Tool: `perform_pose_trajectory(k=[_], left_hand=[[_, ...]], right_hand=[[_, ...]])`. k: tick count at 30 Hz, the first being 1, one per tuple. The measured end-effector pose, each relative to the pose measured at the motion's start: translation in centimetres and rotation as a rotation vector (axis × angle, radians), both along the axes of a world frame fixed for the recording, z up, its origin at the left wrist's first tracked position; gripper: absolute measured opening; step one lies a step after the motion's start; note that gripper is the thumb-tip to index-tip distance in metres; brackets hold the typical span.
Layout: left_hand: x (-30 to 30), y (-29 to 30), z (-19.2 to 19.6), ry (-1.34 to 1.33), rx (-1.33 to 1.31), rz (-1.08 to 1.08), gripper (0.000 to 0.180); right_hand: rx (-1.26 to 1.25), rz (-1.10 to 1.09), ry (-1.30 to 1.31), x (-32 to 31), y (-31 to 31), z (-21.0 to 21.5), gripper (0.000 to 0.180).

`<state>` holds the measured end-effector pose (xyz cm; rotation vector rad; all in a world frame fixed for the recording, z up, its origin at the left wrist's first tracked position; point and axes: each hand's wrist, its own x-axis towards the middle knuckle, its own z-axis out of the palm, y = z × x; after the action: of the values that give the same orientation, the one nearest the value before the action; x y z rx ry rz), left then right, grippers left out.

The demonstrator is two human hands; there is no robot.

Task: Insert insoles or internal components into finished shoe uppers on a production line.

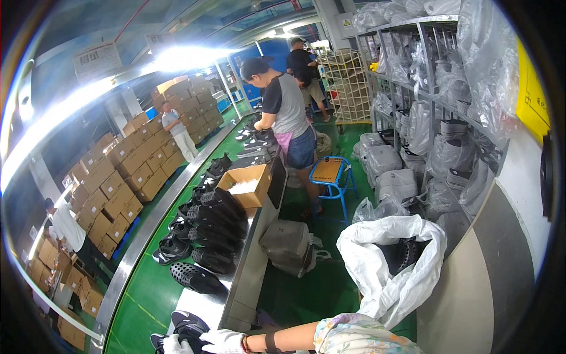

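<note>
At the bottom edge, my left hand [177, 344] and my right hand [224, 341], both in white gloves, are on a dark shoe [190, 334] lying on the work surface. My left fingers curl at its near side, partly cut off by the frame. My right fingers pinch its opposite edge. Just beyond them is another dark shoe [187, 321] with a pale sole. A black clog-like shoe with holes [197, 278] rests further along, before rows of black shoes [215, 218]. An open cardboard box [246, 186] with pale contents stands past those rows.
To my right stands an open white sack [386, 312] with black shoes inside. A wrapped grey bundle [288, 245] and a blue stool [332, 177] are on the green floor. A person [289, 109] works further up the line. Racks [424, 71] hold bagged shoe parts; cartons [135, 165] are stacked left.
</note>
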<state>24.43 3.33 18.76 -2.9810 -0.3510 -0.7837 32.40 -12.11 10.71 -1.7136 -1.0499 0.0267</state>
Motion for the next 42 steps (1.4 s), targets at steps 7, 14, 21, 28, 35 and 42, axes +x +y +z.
perform_pose_trajectory(k=[7,14,21,28,35,42], left_hand=[[0.02,-0.02,-0.24,-0.016,0.015,-0.014,0.022],[0.01,0.23,-0.69,-0.017,0.028,0.006,0.024],[0.0,0.33,-0.68,-0.02,0.015,-0.008,0.026],[-0.07,0.06,-0.65,-0.022,0.01,0.013,0.025],[-0.13,0.09,-0.67,-0.011,0.015,0.015,0.026],[-0.06,0.3,-0.84,-0.014,0.035,0.007,0.025]], right_hand=[[0.003,0.003,-0.004,0.04,-0.05,-0.05,0.033],[0.014,-0.003,0.004,0.01,0.0,-0.29,0.032],[0.004,-0.002,0.018,-0.06,-0.06,-0.06,0.032],[-0.012,-0.001,0.006,0.02,-0.05,-0.23,0.035],[-0.009,-0.009,0.02,0.06,0.18,-0.57,0.036],[-0.027,-0.008,0.039,0.16,0.28,-0.58,0.035]])
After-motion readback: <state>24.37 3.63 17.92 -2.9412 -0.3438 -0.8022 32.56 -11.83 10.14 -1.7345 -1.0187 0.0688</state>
